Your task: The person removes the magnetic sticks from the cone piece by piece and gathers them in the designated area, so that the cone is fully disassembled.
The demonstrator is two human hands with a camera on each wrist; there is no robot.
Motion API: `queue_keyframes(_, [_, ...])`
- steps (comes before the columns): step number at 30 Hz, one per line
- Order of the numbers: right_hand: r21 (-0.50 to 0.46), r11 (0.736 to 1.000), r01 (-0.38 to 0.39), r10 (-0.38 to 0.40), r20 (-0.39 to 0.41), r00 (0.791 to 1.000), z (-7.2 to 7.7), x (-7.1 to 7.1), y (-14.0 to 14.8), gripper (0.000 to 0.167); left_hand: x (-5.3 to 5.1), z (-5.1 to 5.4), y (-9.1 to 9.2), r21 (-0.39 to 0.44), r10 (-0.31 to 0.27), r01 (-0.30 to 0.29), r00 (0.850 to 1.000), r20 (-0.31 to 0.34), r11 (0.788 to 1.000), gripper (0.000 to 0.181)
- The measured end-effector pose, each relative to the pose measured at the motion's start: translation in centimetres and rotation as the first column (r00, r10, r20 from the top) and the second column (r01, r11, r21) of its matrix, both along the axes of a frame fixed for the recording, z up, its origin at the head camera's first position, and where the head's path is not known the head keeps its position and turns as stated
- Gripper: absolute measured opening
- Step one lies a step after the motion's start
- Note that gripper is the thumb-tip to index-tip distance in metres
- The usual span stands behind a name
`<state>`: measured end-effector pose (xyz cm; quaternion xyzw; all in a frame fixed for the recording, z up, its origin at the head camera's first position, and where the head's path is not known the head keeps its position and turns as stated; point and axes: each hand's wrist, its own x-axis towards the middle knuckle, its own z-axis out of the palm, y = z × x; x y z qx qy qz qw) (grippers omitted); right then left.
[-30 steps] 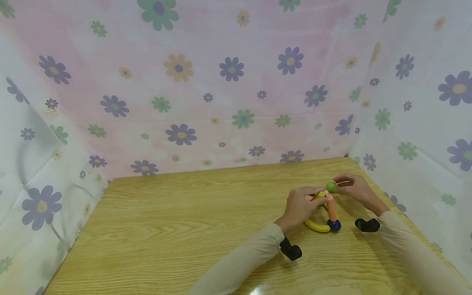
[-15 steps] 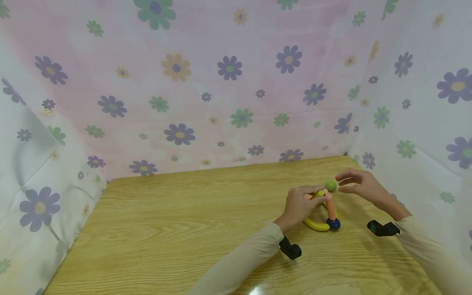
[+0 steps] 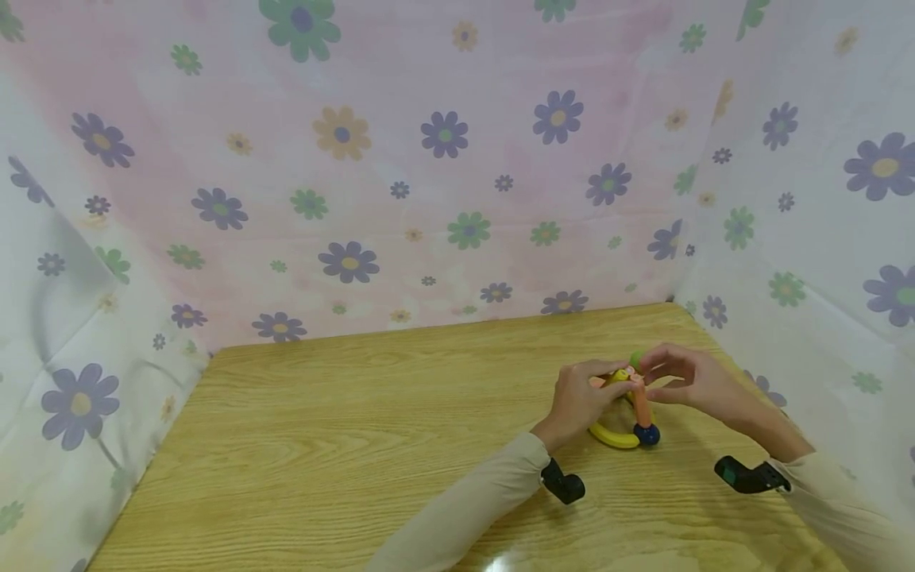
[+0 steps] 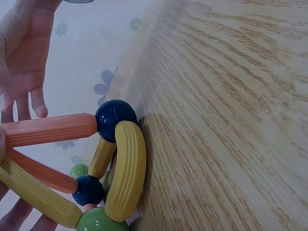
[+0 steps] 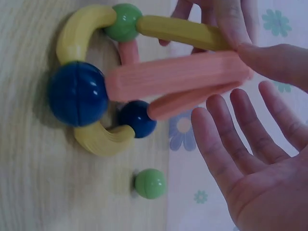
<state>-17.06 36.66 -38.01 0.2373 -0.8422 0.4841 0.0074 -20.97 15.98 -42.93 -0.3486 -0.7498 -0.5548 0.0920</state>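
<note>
A toy frame of magnetic rods and balls stands on the table. Curved yellow rods point(image 5: 81, 33), blue balls point(image 5: 77, 94) and a joined green ball point(image 5: 123, 21) form its base. Two orange rods point(image 5: 173, 77) and a straight yellow rod point(image 5: 185, 33) slope up from it. My left hand point(image 3: 582, 401) pinches the rods' upper ends together. Beside them, on the right, my right hand point(image 3: 693, 383) is held with its fingers extended and nothing in it; whether the fingertips touch the orange rods cannot be told. A loose green ball point(image 5: 150, 183) lies behind the frame, partly covered by the right hand in the head view.
The wooden table point(image 3: 343, 445) stretches far to the left of the hands. Flower-printed cloth point(image 3: 400, 199) hangs behind and on both sides. A dark wrist camera point(image 3: 563, 481) sits on the left wrist, another camera point(image 3: 750, 475) on the right.
My right fingers have come off the loose green ball, drawn back to the right, then moved leftward and nearer to the rods. My left hand keeps its pinch in the same place.
</note>
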Motion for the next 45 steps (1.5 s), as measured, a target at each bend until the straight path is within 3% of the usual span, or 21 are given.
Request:
queue_keyframes(7, [-0.021,0.996,0.084,-0.084,-0.004,0.996,-1.4,1.0,-1.1,0.031,-0.1,0.0,0.0,-0.025,0.010,-0.010,1.000,-0.001,1.000,0.037])
queue_keyframes(12, [0.021,0.983,0.182,-0.182,-0.011,0.983,-2.2,1.3,-1.7,0.029,-0.1,0.3,-0.1,-0.084,0.053,-0.056,0.998,-0.040,0.995,0.035])
queue_keyframes(16, [0.039,0.976,0.216,-0.216,-0.013,0.976,-2.4,1.4,-1.8,0.026,0.0,0.5,-0.2,-0.110,0.051,-0.055,0.998,-0.036,0.992,0.035])
queue_keyframes(24, [0.045,0.973,0.226,-0.225,-0.018,0.974,-2.5,1.7,-1.9,0.027,0.0,0.7,-0.5,-0.104,0.010,-0.012,1.000,-0.021,0.995,0.032])
queue_keyframes(38, [0.028,0.964,0.264,-0.262,-0.066,0.963,-2.8,2.7,-1.3,0.023,-0.1,0.6,-0.8,-0.093,0.042,-0.039,0.999,0.034,0.995,0.025])
queue_keyframes(45, [-0.035,0.975,0.222,-0.223,-0.056,0.973,-2.9,3.3,-1.1,0.023,-0.1,0.7,-1.1,-0.071,0.032,-0.029,0.999,0.043,0.997,0.026])
